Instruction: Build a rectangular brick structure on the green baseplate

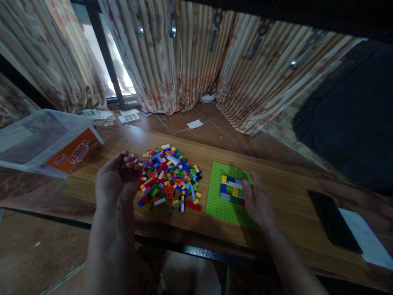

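My left hand (118, 182) is turned palm up with its fingers loosely curled and apart, at the left edge of a pile of colourful toy bricks (172, 172). Nothing shows in that palm. On the right, a green baseplate (215, 196) carries a low rectangular brick build (227, 188) in blue, white, yellow, green and red. My right hand (256, 200) reaches over the right part of the baseplate, thumb and fingers apart beside the build. It covers the build's right side, and its fingertips are slightly blurred.
A clear plastic bin (39, 139) with an orange label stands at the table's left end. Toward the right lie a black phone (334, 221) and a white paper (365, 235). Beyond the wooden table (190, 141) are striped curtains (172, 61) and papers on the tiled floor.
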Demonstrator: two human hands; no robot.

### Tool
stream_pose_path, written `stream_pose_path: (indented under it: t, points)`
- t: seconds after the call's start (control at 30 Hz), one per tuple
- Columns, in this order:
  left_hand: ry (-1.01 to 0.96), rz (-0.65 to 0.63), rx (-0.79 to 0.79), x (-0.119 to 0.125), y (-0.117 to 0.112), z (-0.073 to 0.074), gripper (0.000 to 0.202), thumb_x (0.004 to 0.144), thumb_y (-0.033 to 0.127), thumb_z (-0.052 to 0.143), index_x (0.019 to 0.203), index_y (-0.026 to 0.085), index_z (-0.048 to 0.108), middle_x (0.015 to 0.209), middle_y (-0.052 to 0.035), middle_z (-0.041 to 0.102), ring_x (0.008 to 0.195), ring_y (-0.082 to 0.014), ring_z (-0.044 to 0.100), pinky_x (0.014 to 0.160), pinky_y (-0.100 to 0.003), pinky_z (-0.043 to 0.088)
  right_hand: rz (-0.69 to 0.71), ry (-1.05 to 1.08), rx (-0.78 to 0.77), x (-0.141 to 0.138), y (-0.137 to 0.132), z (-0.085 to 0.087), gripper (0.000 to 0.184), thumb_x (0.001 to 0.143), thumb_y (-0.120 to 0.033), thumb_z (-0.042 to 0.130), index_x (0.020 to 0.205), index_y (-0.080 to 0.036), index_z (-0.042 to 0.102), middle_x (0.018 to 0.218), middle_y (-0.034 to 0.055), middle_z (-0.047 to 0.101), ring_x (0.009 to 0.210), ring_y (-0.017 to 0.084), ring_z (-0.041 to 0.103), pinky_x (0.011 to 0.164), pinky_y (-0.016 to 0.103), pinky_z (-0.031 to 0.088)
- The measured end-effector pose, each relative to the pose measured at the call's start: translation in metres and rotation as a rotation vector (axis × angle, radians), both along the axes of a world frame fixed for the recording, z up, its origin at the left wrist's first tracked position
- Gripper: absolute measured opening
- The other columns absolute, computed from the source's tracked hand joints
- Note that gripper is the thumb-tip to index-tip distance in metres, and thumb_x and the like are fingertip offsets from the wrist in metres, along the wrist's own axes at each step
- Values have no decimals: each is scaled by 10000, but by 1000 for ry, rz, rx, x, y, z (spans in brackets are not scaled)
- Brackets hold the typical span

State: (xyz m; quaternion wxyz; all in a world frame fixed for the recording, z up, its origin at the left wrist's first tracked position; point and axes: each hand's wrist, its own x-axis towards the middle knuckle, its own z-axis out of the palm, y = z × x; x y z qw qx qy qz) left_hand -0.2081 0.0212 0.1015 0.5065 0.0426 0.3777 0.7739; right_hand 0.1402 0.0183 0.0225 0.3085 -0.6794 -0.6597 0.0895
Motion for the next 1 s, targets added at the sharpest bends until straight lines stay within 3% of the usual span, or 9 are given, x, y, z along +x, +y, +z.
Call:
stream_pose_path:
  t: [0.13, 0.3, 0.5, 0.63, 0.8, 1.0]
  points:
    - [-63, -1, -35, 1, 0, 3, 180, 861, 110, 460, 722, 156, 564, 519, 38, 505, 372, -48, 465, 424, -159, 438, 74, -303, -131, -10, -1, -12, 641, 947, -524, 295, 1430, -110, 374, 1490, 220, 370, 1399, 337, 301, 1079, 607, 278]
    - [-65, 7, -31, -1, -1, 3, 164, 863, 111, 461, 748, 138, 575, 521, 42, 502, 384, -44, 472, 442, -157, 436, 111, -443, -183, -11, -3, -12, 616, 968, -512, 231, 1440, -141, 367, 1511, 178, 354, 1398, 324, 301, 1079, 590, 286]
    - [-87, 25, -25, -3, -3, 2, 163, 869, 124, 462, 750, 122, 573, 521, 46, 498, 386, -38, 461, 431, -152, 412, 107, -474, -127, -7, -1, -15, 628, 964, -514, 251, 1422, -106, 387, 1470, 209, 403, 1367, 346, 348, 1041, 598, 335]
    - [-83, 40, -12, -6, -4, 1, 123, 849, 129, 492, 759, 127, 577, 522, 48, 499, 391, -41, 461, 436, -156, 424, 78, -390, 52, -16, -1, -4, 603, 955, -510, 302, 1382, -106, 439, 1409, 215, 471, 1307, 357, 424, 1033, 592, 350]
    - [-78, 59, -17, -9, -6, -1, 73, 833, 153, 533, 776, 141, 578, 526, 51, 502, 398, -40, 468, 440, -150, 422, 266, -174, 280, -56, -23, 11, 403, 943, -425, 425, 1242, -196, 568, 1250, 137, 608, 1183, 288, 537, 1016, 508, 409]
    - [-82, 63, -23, -8, -6, 0, 74, 831, 159, 543, 766, 143, 573, 522, 55, 499, 396, -36, 466, 443, -148, 414, 662, -56, 286, -131, -75, 9, 305, 910, -208, 512, 1200, -241, 598, 1234, 80, 642, 1176, 249, 555, 1040, 501, 391]
